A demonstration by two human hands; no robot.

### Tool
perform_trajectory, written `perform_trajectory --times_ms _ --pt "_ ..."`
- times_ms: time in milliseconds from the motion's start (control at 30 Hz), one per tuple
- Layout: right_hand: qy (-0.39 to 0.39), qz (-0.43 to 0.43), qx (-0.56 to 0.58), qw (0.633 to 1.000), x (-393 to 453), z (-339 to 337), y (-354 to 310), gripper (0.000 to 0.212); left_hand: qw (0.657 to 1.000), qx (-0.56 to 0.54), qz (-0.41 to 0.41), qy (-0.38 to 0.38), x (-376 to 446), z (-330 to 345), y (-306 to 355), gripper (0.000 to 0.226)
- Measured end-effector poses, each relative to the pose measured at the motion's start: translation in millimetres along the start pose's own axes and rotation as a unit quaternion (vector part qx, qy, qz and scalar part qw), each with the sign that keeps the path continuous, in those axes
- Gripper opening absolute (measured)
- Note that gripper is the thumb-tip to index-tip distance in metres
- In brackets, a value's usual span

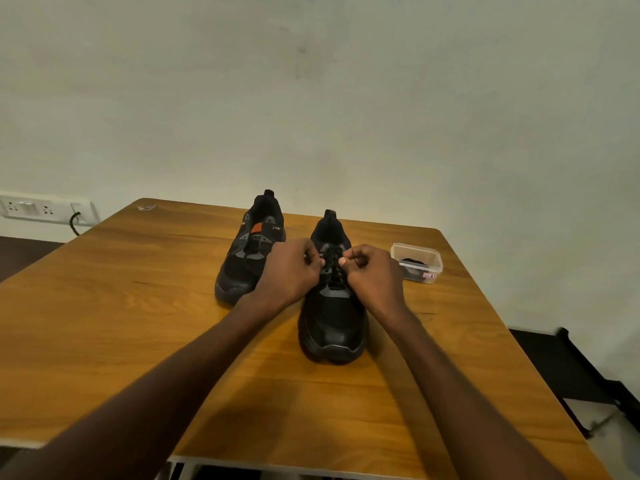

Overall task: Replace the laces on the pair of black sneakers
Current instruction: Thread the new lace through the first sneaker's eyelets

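Observation:
Two black sneakers stand on the wooden table [138, 306], toes towards me. The near sneaker [332, 327] is in the middle, with a black lace [333, 263] across its eyelets. My left hand [291, 271] and my right hand [375, 275] sit on either side of its tongue, fingers curled, each pinching the lace. The far sneaker [249, 251] stands behind and to the left, with grey panels and an orange patch; my left hand covers part of it.
A small clear plastic box [417, 261] with something black coiled inside sits at the right, near the table's edge. A wall socket strip [45, 206] with a plugged cable is at the far left. Dark furniture [571, 368] stands off the table's right side.

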State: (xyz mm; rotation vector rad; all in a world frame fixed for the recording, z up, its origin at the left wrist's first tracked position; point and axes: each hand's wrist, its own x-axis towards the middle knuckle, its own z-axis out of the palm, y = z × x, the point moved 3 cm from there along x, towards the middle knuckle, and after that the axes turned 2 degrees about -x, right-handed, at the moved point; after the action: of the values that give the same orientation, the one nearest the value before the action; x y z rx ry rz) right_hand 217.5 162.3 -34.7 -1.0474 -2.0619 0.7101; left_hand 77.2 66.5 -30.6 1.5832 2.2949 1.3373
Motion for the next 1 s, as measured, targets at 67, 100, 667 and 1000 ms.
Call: perform_trajectory --times_ms 67,100,667,1000 --pt "-0.005 0.011 -0.002 1.000 -5.1 -2.2 -0.3 0.004 1.000 -0.002 0.003 0.003 -8.7 0.5 2.6 0.013" --pt "-0.009 0.016 -0.002 1.000 -7.2 -4.1 0.2 0.005 1.000 -0.004 0.004 0.005 -13.1 0.6 3.5 0.015" --pt "0.004 -0.036 -0.066 0.997 -3.7 -49.3 6.1 0.010 0.990 -0.088 0.035 -0.100 20.3 -16.3 3.9 0.007" --pt "-0.144 -0.039 -0.101 0.984 -3.9 -49.3 9.5 0.013 0.995 -0.065 -0.004 -0.081 -6.6 -36.6 1.0 0.031"
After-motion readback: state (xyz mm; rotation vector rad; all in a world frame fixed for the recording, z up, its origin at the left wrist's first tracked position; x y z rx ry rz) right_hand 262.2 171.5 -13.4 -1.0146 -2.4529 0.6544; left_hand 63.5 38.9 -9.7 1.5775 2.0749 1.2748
